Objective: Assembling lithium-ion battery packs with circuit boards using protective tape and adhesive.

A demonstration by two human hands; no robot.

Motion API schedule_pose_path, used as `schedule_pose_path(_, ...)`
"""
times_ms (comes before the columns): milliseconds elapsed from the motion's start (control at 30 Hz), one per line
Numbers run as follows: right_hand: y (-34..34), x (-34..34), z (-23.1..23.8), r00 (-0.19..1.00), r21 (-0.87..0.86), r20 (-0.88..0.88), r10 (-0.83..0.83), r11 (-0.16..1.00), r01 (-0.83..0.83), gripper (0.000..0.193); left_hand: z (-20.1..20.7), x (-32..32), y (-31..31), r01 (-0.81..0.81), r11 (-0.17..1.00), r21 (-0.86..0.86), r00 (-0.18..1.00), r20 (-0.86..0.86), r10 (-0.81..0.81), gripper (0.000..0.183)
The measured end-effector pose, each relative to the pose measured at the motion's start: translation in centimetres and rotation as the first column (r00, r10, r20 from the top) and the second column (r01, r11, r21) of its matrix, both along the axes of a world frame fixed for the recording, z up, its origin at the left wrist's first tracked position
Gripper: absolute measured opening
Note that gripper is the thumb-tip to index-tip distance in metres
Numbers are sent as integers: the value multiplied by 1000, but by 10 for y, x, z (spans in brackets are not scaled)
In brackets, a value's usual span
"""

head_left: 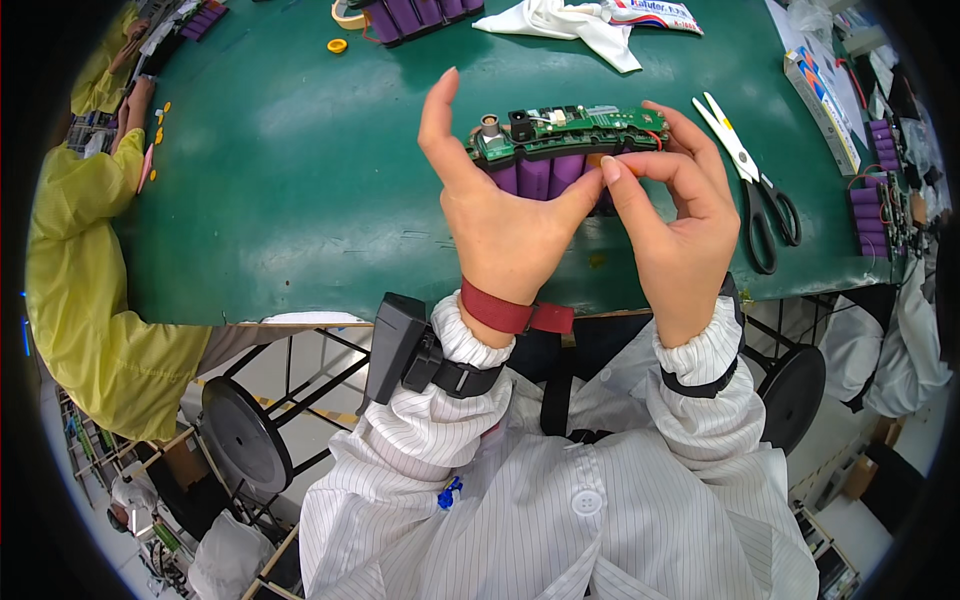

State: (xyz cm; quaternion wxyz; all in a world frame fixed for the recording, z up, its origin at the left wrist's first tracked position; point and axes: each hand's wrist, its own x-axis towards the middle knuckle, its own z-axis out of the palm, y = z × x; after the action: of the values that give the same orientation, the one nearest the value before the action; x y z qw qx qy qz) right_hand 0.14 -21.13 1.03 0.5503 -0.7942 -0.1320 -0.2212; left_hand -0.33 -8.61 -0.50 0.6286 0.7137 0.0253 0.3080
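Observation:
Above the near part of the table, my left hand (510, 225) grips a battery pack (535, 178) of purple cells. A curved green circuit board (570, 128) runs along its top, with a round metal connector (489, 125) and a black socket (521, 124). My left index finger sticks up, and the thumb presses on the cells. My right hand (690, 215) is closed at the pack's right end, with outer fingers behind its edge. Its thumb and index finger pinch together beside my left thumb tip. A small orange bit shows there, too small to make out. A red wire (655, 138) loops nearby.
Black-handled scissors (757, 200) lie right of my right hand. Farther off are a white cloth (560, 28), a tube package (655, 14) and another purple pack (405, 18). A long box (822, 110) and more packs (870, 215) sit at right. A person in yellow (85, 270) works at left.

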Motion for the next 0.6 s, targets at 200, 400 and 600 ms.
schedule_pose_path(200, 3, -1, -1, 1000, -21, 0, -23, 1000, 23, 10, -2, 0, 2, -6, 1000, 1, 1000, -10, 6, 98)
schedule_pose_path(400, 4, 1, -5, 998, -6, 44, -46, 999, 46, 11, 7, -6, 0, 67, 990, -121, 991, -103, -80, 101)
schedule_pose_path(600, 6, 2, -7, 997, -8, 52, -59, 998, 60, 12, 7, -6, 1, 14, 1000, -13, 995, -100, -16, 101)
